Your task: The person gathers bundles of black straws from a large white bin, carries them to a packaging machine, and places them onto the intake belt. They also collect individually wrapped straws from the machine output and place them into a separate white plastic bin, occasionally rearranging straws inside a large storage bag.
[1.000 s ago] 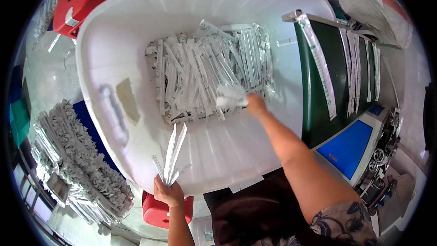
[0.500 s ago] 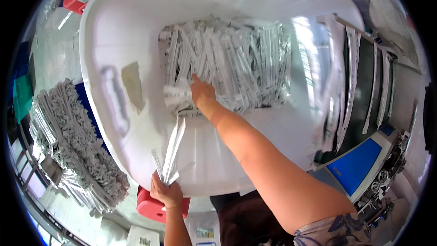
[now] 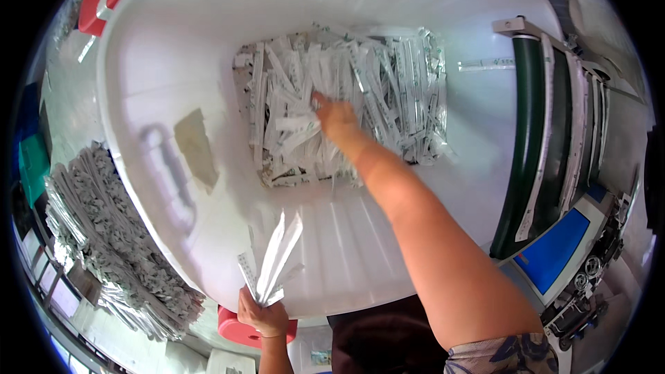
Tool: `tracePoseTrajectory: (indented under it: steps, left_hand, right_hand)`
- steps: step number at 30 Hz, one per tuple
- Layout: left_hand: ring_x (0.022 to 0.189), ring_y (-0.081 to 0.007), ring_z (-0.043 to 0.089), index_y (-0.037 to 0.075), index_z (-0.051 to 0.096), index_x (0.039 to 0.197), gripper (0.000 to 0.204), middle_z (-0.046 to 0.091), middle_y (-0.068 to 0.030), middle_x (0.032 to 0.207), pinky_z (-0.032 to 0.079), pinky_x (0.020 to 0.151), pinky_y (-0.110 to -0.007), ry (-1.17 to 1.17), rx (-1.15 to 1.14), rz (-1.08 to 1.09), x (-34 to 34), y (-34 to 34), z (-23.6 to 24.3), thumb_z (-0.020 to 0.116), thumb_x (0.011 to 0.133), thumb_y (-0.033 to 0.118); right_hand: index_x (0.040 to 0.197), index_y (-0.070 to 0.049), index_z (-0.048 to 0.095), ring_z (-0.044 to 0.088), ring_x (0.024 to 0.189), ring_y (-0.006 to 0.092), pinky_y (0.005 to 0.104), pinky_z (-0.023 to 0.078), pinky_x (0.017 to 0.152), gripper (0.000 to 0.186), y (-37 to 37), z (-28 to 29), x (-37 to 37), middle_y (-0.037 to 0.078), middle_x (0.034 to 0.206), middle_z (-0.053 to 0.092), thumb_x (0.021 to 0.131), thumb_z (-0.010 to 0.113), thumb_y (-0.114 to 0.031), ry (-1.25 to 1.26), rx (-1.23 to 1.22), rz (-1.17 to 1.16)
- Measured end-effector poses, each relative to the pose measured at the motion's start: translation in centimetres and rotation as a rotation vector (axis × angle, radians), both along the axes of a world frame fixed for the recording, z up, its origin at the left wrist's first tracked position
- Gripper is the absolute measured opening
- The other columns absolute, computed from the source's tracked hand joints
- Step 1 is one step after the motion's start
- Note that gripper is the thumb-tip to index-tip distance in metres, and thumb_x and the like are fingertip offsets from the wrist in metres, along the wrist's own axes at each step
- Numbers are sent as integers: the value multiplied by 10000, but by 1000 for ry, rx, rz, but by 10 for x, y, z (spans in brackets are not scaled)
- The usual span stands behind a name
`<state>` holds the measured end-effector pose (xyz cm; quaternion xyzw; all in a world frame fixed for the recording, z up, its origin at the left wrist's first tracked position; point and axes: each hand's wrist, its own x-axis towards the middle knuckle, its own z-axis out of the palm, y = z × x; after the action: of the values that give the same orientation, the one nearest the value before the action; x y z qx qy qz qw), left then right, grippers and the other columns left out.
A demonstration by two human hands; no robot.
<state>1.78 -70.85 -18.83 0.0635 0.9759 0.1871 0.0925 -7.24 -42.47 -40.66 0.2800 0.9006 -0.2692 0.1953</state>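
Low in the view, at the near rim of a large white plastic tub (image 3: 346, 263), my left hand (image 3: 264, 315) is closed around a few narrow white paper packets (image 3: 277, 253), fanned upward. My right arm reaches down into the tub. There my right hand (image 3: 338, 123) is closed over the pile of long, thin white packets (image 3: 381, 90) with faint print. Two packets (image 3: 296, 123) stick out from its left side and seem held in it. The fingertips are partly hidden.
A dark green belt conveyor (image 3: 526, 145) with white strips on it meets the tub's right side, beside a blue-panelled machine (image 3: 554, 249). Bundled white packets (image 3: 111, 235) are heaped at left. Red stools (image 3: 239, 329) stand near and far left.
My right hand has moved right and slightly farther over the pile, its pointing finger now curled, packets moving with it. My left hand has shifted slightly right and nearer, still holding its packets.
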Motion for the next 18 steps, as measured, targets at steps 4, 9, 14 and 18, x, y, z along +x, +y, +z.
tracePoseTrajectory:
  steps: [4,9,14,18]
  left_hand:
    - [449,-303,406,-6,460,724,181,419,-119,544,301,409,-346,86,3,-37,0,-6,-2,582,648,104]
    - [490,-301,462,-18,480,770,159,474,-121,579,346,450,-344,67,-56,34,1,-6,-3,562,663,66]
    - [531,-310,522,-12,500,782,128,528,-132,604,390,488,-360,39,-86,45,2,-6,2,541,685,61]
    - [466,-286,443,5,477,725,166,450,-103,558,327,416,-340,10,-71,7,0,-3,-2,588,639,95]
  right_hand:
    - [978,-114,545,548,837,269,361,459,684,309,39,-16,61,-46,1211,411,709,434,-9,146,188,237]
    - [923,-59,522,498,919,312,380,458,734,244,87,-29,130,-105,1323,218,715,409,2,-50,61,-32]
    - [941,-59,514,505,883,313,378,459,705,237,79,-37,131,-21,1313,260,733,407,-25,-8,163,32]
    - [791,-31,510,554,778,319,404,452,635,137,45,-28,124,171,968,529,751,394,-92,-138,262,-7]
